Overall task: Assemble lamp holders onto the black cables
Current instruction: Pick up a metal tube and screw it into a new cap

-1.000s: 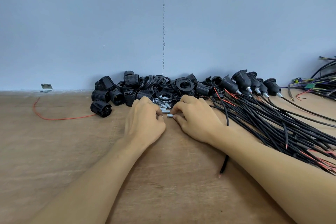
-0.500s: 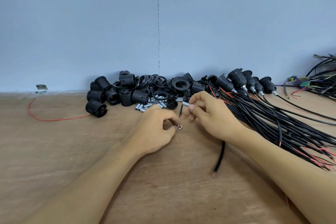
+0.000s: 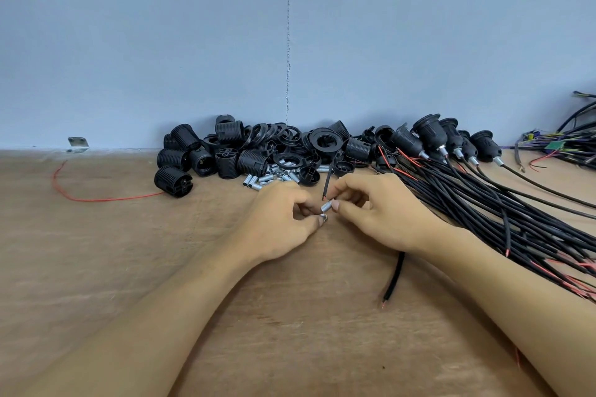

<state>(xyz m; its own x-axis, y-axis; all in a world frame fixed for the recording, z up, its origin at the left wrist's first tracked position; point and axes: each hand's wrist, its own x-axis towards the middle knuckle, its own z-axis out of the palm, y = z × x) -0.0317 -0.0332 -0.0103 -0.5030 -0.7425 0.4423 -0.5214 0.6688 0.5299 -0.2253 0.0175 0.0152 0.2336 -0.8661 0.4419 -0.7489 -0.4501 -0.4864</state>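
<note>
My right hand pinches a small silver metal tube between thumb and fingers. My left hand pinches a small metal nut just below the tube's end. A black cable rises from behind my right fingers, and its other end lies on the wooden table under my right wrist. A pile of black lamp holder shells and rings sits by the wall. Loose silver tubes lie in front of that pile.
A thick bundle of black cables spreads across the table to the right. Several assembled holders on cables lie at its far end. A red wire curls at left. Coloured wires sit far right. The grey wall stands behind.
Both hands drew back from the tube pile toward me. The right hand has picked up a tube with the cable, and the left hand has brought a nut up to the tube's end.
</note>
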